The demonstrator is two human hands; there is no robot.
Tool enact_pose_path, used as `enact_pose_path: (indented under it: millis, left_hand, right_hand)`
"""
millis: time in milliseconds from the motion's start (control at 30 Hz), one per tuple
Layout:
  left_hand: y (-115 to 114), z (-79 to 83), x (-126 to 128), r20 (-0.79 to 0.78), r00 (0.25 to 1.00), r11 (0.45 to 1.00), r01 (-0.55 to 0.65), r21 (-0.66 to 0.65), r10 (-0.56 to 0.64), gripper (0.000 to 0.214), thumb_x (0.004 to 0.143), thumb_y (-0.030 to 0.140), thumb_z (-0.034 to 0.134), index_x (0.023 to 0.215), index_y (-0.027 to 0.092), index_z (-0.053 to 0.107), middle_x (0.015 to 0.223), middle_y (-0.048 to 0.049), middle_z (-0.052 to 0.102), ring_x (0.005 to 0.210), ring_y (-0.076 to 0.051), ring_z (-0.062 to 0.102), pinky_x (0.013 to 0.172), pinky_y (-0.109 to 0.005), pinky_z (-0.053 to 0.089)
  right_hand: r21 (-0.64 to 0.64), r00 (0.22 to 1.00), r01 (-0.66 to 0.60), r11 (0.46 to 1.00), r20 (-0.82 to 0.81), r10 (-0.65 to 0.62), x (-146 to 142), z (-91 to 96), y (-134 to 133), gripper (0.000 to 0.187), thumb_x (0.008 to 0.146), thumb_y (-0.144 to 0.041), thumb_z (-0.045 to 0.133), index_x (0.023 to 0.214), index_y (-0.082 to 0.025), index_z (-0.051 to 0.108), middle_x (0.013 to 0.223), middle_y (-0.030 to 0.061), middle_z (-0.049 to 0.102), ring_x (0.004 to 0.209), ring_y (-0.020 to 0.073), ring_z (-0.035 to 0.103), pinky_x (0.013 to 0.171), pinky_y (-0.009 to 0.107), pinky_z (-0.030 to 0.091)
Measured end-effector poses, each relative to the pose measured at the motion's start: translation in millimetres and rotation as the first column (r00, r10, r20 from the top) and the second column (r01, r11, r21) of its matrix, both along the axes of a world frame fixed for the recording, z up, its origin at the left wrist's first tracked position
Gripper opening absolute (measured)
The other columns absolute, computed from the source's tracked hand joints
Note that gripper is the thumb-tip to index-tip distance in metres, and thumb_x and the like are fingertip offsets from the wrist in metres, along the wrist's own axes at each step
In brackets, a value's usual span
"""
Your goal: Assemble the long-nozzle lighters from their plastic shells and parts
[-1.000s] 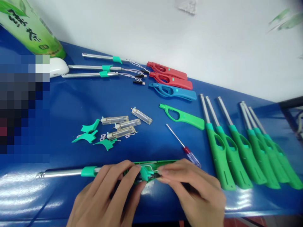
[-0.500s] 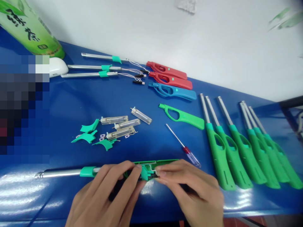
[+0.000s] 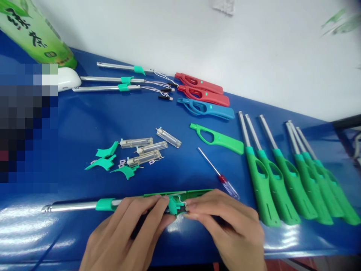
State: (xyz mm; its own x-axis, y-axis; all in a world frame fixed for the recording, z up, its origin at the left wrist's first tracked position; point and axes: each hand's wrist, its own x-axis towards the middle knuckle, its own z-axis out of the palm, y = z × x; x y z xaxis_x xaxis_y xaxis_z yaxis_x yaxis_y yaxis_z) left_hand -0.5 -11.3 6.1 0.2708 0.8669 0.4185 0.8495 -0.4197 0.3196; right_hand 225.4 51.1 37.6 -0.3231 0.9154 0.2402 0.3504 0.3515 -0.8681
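Observation:
Near the table's front edge lies a long-necked gas lighter with its green handle shell [image 3: 194,194] opened up. Its metal tube [image 3: 73,206] with a teal collar [image 3: 105,204] points left. My left hand [image 3: 132,226] is closed around the handle, fingertips beside a teal trigger piece [image 3: 174,205]. My right hand [image 3: 225,222] pinches at the black part and white wire [image 3: 182,201] just right of the trigger; the fingers hide most of what they grip. Much of the shell's inside is covered by both hands.
Clear fuel tanks [image 3: 143,158] and teal triggers [image 3: 103,164] lie beyond my hands. A screwdriver [image 3: 222,180] and a light green shell [image 3: 217,139] sit right of them. Several green lighters [image 3: 262,188] line the right. Behind are red shells [image 3: 205,98], a blue shell [image 3: 211,109] and wired tubes [image 3: 109,89].
My left fingers have shifted slightly, showing more of the green shell's upper edge. My right hand has moved a little left, still pinching at the same spot. Other things lie unchanged.

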Motion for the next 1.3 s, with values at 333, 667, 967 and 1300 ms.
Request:
enact_pose_path:
  millis: [333,667,967,1300]
  left_hand:
    - [-5.1,-10.2,-7.9,-0.032,1.000,1.000,-0.001,0.016,0.001,0.046,0.106,0.028,0.073,0.151,0.024,0.063,0.121,-0.0003,0.080,0.106,-0.017,0.073,0.096,-0.034,0.052]
    - [-14.8,-11.7,-7.7,-0.125,0.992,1.000,-0.002,0.002,0.002,0.045,0.110,0.030,0.063,0.155,0.024,0.061,0.135,-0.0041,0.078,0.117,-0.024,0.076,0.095,-0.034,0.060]
    - [-14.7,-17.5,-16.0,-0.139,0.989,0.999,0.048,-0.024,-0.051,0.054,0.110,0.031,0.062,0.163,0.026,0.053,0.136,-0.0061,0.078,0.118,-0.025,0.078,0.093,-0.033,0.066]
    - [-13.9,-13.5,-13.0,-0.062,0.998,0.997,0.025,-0.073,-0.029,0.052,0.108,0.032,0.064,0.159,0.034,0.057,0.131,-0.0022,0.081,0.111,-0.021,0.081,0.087,-0.026,0.069]
  right_hand:
    - [-0.181,0.991,0.102,0.978,-0.066,-0.115,-6.1,5.9,-0.9,0.025,0.088,-0.006,0.086,0.086,-0.030,0.082,0.085,-0.0128,0.085,0.077,0.0072,0.081,0.077,0.012,0.063]
    - [-0.083,0.990,0.141,0.986,0.021,-0.140,-9.6,4.1,-2.8,0.025,0.087,-0.004,0.086,0.089,-0.029,0.083,0.083,-0.0104,0.085,0.071,0.0105,0.079,0.073,0.016,0.065]
    - [0.071,0.988,0.055,0.996,0.139,-0.064,-4.9,-1.3,-7.2,0.012,0.099,-0.014,0.081,0.102,-0.025,0.081,0.091,-0.0066,0.086,0.076,0.0119,0.081,0.077,0.018,0.066]
    - [0.107,0.978,0.038,0.994,0.202,-0.059,3.2,-1.6,-9.7,0.003,0.101,-0.021,0.080,0.100,-0.024,0.081,0.104,0.0008,0.083,0.086,0.0140,0.084,0.085,0.019,0.069]
